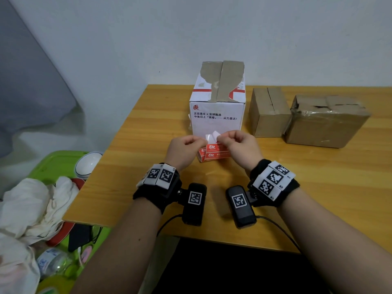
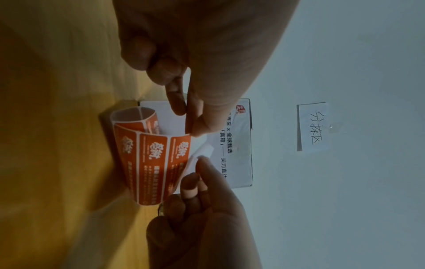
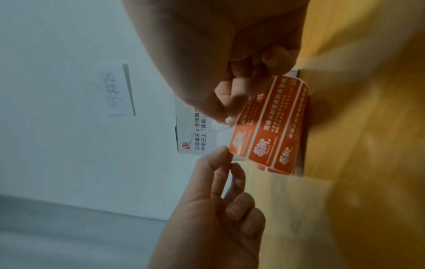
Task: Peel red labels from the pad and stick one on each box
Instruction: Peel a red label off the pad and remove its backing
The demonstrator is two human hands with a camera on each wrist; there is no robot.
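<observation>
A curled sheet of red labels (image 1: 214, 150) (image 2: 151, 163) (image 3: 264, 138) hangs between both hands, low over the wooden table (image 1: 148, 124). My left hand (image 1: 204, 141) (image 2: 190, 127) (image 3: 227, 154) pinches its upper left edge. My right hand (image 1: 219, 139) (image 2: 197, 163) (image 3: 226, 118) pinches a white corner curling off the sheet's top. Just behind stands a white printed box (image 1: 218, 115) (image 2: 239, 163) (image 3: 190, 134). Two brown cardboard boxes (image 1: 269, 115) (image 1: 326, 124) sit to its right. I see no red label on any box face in view.
A handwritten paper note (image 2: 312, 125) (image 3: 117, 91) is stuck on the wall behind the boxes. Left of the table a green bin (image 1: 57, 164) holds white cloth (image 1: 31, 204), a white bowl (image 1: 88, 164) and a plastic bottle (image 1: 51, 262).
</observation>
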